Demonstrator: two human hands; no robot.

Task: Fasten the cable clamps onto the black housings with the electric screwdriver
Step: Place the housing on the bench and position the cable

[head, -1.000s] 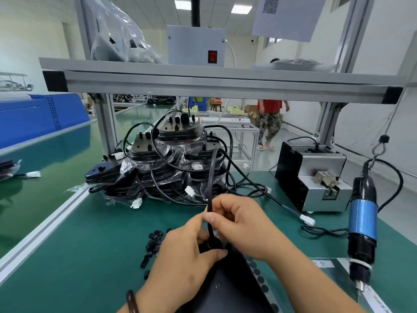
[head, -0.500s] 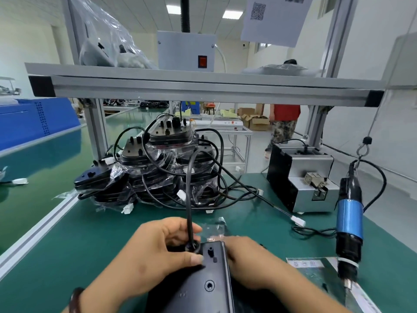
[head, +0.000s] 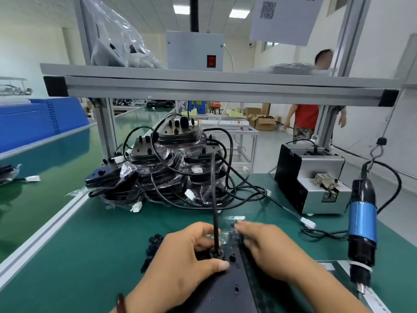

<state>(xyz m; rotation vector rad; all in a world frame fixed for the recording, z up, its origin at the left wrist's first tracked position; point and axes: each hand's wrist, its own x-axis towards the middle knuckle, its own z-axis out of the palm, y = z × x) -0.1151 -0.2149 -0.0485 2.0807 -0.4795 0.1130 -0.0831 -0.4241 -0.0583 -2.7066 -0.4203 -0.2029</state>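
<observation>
Gripping far end of flat black plastic housing (head: 228,288) with left hand (head: 187,256): fingers curled round, thumb pressed beside thin black cable (head: 215,213) exit. Likely steadying it at near edge of green worktop (head: 90,245). Right hand (head: 268,251) fingers blurred over clear plastic film (head: 234,222); hold: cannot tell. Housing matte, screw holes open. Blue-banded electric screwdriver (head: 362,224) hanging right, untouched.

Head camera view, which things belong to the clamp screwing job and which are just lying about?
In the job: flat black plastic housing with its black cable, heap of small black cable clamps, blue-and-black hanging electric screwdriver, stacked bagged black housings.
Lying about: blue box-shaped machine, grey box with red switch, white QR-code sheet.
</observation>
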